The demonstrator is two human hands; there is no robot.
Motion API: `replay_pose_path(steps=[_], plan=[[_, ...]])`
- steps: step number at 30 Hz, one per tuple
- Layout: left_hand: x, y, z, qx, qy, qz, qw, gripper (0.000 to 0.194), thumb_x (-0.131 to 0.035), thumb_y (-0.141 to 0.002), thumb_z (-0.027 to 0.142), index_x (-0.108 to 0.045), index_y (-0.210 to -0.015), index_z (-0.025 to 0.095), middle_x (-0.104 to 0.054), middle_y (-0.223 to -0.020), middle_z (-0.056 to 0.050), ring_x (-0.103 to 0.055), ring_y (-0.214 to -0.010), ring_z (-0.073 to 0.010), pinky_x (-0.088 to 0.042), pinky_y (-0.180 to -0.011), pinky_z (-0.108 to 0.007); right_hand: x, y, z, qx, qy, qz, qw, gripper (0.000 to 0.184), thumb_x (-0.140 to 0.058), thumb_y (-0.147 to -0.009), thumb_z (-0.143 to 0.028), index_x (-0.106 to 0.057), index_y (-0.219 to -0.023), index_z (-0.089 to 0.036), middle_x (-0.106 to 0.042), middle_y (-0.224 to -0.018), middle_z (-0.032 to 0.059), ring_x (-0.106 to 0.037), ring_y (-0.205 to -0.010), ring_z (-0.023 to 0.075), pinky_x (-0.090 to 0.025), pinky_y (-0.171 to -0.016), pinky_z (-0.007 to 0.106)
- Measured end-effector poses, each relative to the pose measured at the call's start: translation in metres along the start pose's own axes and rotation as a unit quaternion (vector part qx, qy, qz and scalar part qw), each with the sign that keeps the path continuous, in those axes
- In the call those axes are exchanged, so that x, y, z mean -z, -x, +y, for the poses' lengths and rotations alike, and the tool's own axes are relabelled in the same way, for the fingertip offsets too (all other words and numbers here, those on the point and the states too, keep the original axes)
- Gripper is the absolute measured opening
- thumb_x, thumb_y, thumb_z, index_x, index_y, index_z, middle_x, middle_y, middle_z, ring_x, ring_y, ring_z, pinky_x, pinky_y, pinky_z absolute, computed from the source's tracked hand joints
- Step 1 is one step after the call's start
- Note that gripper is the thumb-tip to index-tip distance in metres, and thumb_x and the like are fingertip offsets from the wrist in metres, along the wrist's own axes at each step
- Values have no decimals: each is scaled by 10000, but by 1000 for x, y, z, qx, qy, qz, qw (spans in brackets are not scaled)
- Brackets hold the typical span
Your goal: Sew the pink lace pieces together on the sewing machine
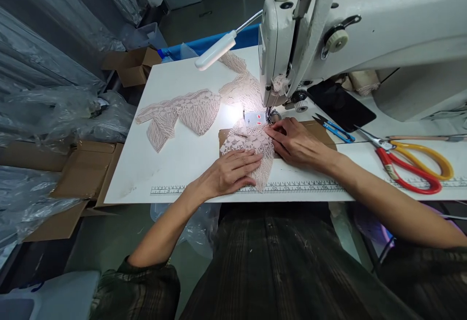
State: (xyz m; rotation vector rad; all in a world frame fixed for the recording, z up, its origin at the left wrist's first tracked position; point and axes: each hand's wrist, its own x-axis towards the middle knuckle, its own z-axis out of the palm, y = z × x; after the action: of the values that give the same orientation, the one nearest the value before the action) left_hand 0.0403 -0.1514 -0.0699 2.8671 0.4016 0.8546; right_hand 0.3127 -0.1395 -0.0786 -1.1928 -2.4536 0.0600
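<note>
Indoors, on a smooth white worktop [186, 157] beside cardboard boxes [85, 170], my left hand [233, 171] lies flat on pale openwork lace [257, 143] below the sewing machine [365, 28]; my curled right hand [292, 141] touches the lace, grip unclear.

A flat black device [341, 103] lies beside blue-handled snips [337, 131]; red-and-yellow-handled scissors [388, 146] rest to their right. At left, clear plastic wrapping [40, 111] lies near an open cardboard box [85, 170].
</note>
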Motion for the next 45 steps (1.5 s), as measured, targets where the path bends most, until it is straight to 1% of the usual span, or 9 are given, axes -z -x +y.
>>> replay_pose_path(steps=[9, 13, 17, 21, 26, 30, 33, 40, 45], plan=[[18, -13, 5, 2, -30, -67, 997, 361, -659, -984, 441, -660, -1191, 145, -734, -1269, -119, -714, -1151, -250, -613, -954, -444, 9, -3, 5, -46, -108, -22, 993, 474, -382, -1002, -381, -660, -1346, -211, -640, -1198, 151, -597, -1141, 296, -511, -1026, 494], [13, -42, -20, 101, -45, -15, 994, 311, -576, -1032, 404, -686, -1076, 116, -756, -1087, -110, -719, -986, -199, -606, -840, -362, 21, -12, 15, -148, -183, -35, 971, 470, -443, -962, -402, -709, -1296, -205, -701, -1142, 125, -674, -970, 245, -559, -910, 428], [6, -64, -54, 205, -102, -91, 969, 273, -616, -1001, 375, -688, -963, 114, -696, -972, -101, -643, -835, -201, -531, -756, -361, 30, -12, 19, -170, -190, -59, 965, 465, -483, -935, -410, -731, -1271, -205, -738, -1091, 106, -683, -914, 236, -562, -866, 416], [0, -64, -71, 168, -85, -144, 971, 216, -646, -976, 347, -627, -866, 162, -643, -979, -81, -579, -847, -199, -472, -771, -362, 34, -9, 18, -185, -233, -73, 952, 512, -519, -934, -478, -714, -1304, -182, -745, -1077, 108, -690, -914, 226, -570, -898, 416], [-7, -53, -69, 67, -34, -94, 993, 257, -403, -1074, 297, -524, -873, 190, -655, -969, -98, -609, -852, -199, -504, -809, -400, 25, -27, 14, -195, -400, -102, 890, 690, -740, -785, -588, -675, -1337, -179, -738, -1101, 96, -696, -921, 212, -605, -888, 397], [-6, -46, -65, 125, 67, -30, 989, 205, -452, -1069, 391, -510, -1019, 202, -650, -864, -36, -612, -674, -134, -527, -634, -311, 10, -40, 9, -244, -481, -73, 839, 604, -853, -679, -553, -741, -1134, -172, -740, -891, 75, -692, -825, 201, -625, -808, 383], [-7, -46, -62, 178, 139, 15, 974, 392, -603, -998, 470, -467, -1232, 187, -704, -971, -59, -637, -657, -108, -522, -563, -257, 3, -38, 5, -262, -530, -24, 806, 448, -873, -672, -514, -752, -958, -191, -749, -853, 67, -701, -809, 193, -628, -816, 380], [-9, -55, -52, 280, 209, 58, 935, 507, -698, -940, 434, -487, -1305, 152, -755, -911, -60, -702, -745, -134, -544, -599, -245, 4, -31, -1, -262, -554, -11, 790, 400, -873, -694, -521, -765, -913, -204, -773, -898, 60, -724, -818, 182, -625, -828, 356], [-11, -54, -50, 295, 254, 60, 919, 579, -738, -906, 382, -464, -1352, 135, -754, -950, -72, -702, -771, -138, -525, -599, -238, 2, -32, -1, -304, -552, 32, 776, 558, -917, -610, -543, -751, -997, -177, -765, -975, 81, -722, -859, 187, -628, -857, 370]])
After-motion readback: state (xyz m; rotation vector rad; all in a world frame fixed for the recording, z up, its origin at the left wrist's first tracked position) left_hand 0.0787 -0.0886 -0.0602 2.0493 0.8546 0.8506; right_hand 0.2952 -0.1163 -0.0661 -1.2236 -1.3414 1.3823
